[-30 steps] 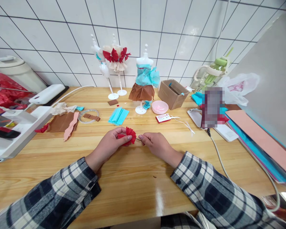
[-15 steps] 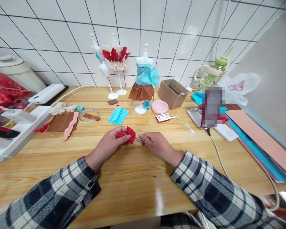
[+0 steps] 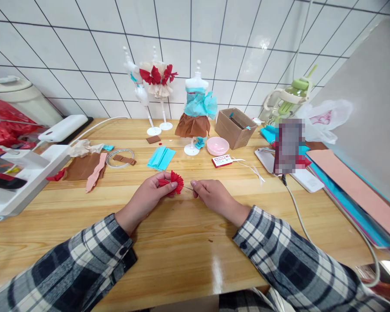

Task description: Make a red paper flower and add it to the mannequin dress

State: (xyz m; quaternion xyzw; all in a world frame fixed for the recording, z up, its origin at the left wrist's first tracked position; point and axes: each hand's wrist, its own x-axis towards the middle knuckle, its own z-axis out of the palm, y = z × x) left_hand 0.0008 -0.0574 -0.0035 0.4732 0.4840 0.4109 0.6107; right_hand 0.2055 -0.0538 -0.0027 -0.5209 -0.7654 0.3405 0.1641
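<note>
Between the thumb and fingers of my left hand [image 3: 154, 188] is pinched a gathered piece of red crepe paper [image 3: 177, 182], its pleated edge fanned toward the right. My right hand [image 3: 211, 195] is closed on a thin metal pin [image 3: 187, 188], which points left at the red paper. Whether its tip touches the paper or goes into it, I cannot tell. Beyond my hands lies folded turquoise crepe paper [image 3: 161, 158]. Behind that stands a small white dress form [image 3: 197, 82] in a turquoise top and a brown skirt [image 3: 193, 126].
Two more dress forms [image 3: 164, 89] stand back left. A pink bowl [image 3: 217, 146], a cardboard box [image 3: 236, 130] and a small red-and-white box [image 3: 222, 161] sit right of centre. At left are a tape roll [image 3: 109, 159], paper scraps [image 3: 81, 165] and a power strip [image 3: 29, 182]; a phone [image 3: 289, 147] stands right.
My left hand and the red paper have shifted slightly left. The gap to my right hand is a bit wider, and more of the metal pin shows.
</note>
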